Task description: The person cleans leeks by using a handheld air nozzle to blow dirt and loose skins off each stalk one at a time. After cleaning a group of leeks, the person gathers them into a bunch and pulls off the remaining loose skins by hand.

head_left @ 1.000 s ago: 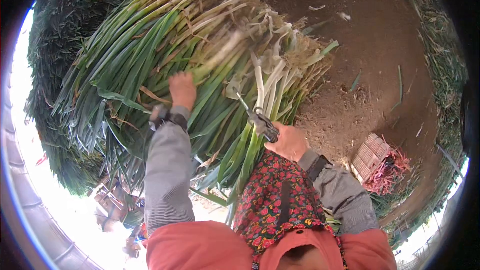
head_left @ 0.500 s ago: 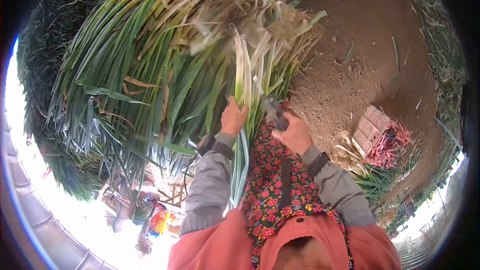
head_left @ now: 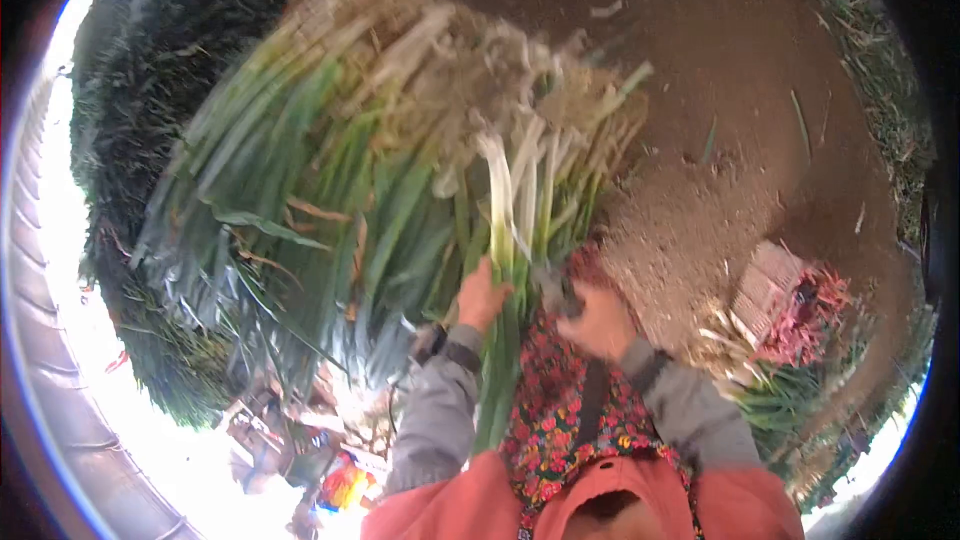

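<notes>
Left hand (head_left: 482,295) fingers grip long green-white leek stalks (head_left: 500,240); right hand (head_left: 598,320) closed on blurred dark tool (head_left: 553,290).

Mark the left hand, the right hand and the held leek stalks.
left hand (head_left: 483,295), head view, back of the hand.
right hand (head_left: 597,322), head view, knuckles.
held leek stalks (head_left: 497,190), head view, white shank.
</notes>
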Motion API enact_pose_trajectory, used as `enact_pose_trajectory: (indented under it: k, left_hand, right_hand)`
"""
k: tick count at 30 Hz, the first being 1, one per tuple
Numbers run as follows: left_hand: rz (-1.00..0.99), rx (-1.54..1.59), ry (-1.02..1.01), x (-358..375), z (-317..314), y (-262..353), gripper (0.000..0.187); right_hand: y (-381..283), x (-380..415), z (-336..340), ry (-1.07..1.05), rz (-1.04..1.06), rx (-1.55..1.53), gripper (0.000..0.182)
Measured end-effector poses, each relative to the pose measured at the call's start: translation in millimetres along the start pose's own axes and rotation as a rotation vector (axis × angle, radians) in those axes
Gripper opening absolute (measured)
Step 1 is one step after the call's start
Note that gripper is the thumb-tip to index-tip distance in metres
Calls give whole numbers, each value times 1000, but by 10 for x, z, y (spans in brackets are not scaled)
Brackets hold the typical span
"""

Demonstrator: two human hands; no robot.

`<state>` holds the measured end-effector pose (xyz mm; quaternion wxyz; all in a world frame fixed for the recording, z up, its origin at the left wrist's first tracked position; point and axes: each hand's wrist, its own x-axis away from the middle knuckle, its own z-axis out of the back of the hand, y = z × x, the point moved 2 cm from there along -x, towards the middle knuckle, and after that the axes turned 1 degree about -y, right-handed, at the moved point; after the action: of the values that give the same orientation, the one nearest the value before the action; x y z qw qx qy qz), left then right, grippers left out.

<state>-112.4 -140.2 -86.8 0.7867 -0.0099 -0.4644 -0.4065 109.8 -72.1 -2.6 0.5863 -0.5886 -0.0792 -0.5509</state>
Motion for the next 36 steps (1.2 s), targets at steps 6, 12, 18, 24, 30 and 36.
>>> enact_pose_trajectory:
  k: [6, 12, 18, 24, 30, 36]
  left_hand:
    - [-42, -146, 31, 167, 72, 238, 51]
    - [-108, -238, 72, 102, -26, 257, 40]
    - [-184, -78, 9, 341, -111, -64, 58]
    - [-113, 214, -221, 491, -48, -78, 67]
    - [-189, 401, -224, 447, -65, -219, 71]
    - [-150, 396, -260, 457, 95, -164, 68]
  right_hand:
    - [313, 376, -192, -7, 55, 143, 64]
    - [328, -75, -181, 263, 136, 107, 53]
    - [361, 73, -217, 206, 83, 66, 48]
    - [229, -528, -91, 239, -2, 95, 47]
    - [125, -295, -61, 111, -15, 99, 45]
    - [-46, -1018, -15, 215, -8, 58, 45]
